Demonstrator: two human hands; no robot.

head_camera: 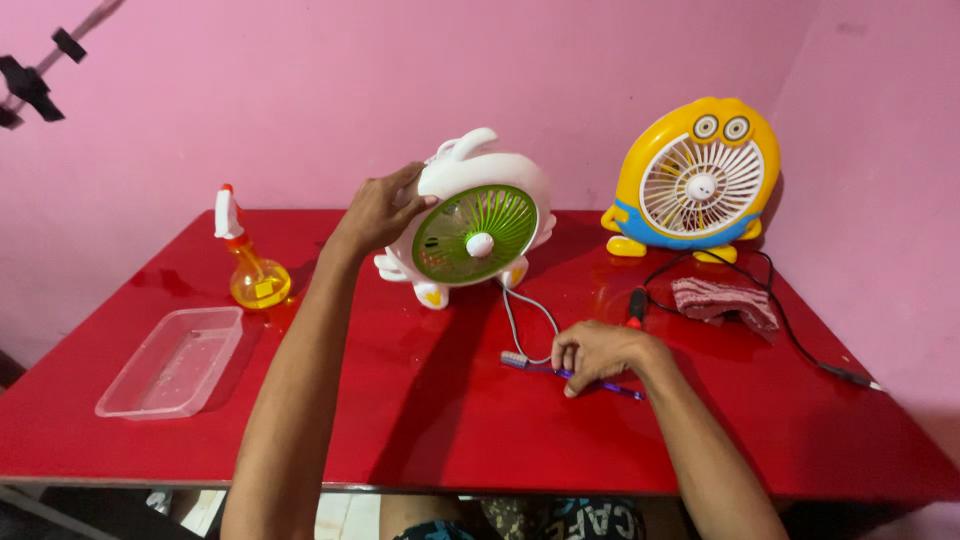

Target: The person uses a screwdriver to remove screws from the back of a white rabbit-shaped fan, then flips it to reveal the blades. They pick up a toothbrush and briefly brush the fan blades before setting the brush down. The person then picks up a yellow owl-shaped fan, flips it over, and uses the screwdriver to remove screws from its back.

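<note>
On red table (420, 420) | left hand (378, 212) grips upright fan (468, 232) | right hand (598, 352) pinches toothbrush (570, 373), lying left-right

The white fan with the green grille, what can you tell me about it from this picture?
The white fan is a small tabletop one shaped like a rabbit, in glossy plastic, with ears on top and little feet with yellow marks. Its round green grille has a white hub. It stands upright on the red table, facing the camera. The left hand grips its upper edge. A grey cord runs from its base.

A white rabbit-shaped fan (472, 222) with a green grille stands upright at twelve o'clock, while a purple toothbrush (570, 374) lies flat toward four o'clock.
</note>
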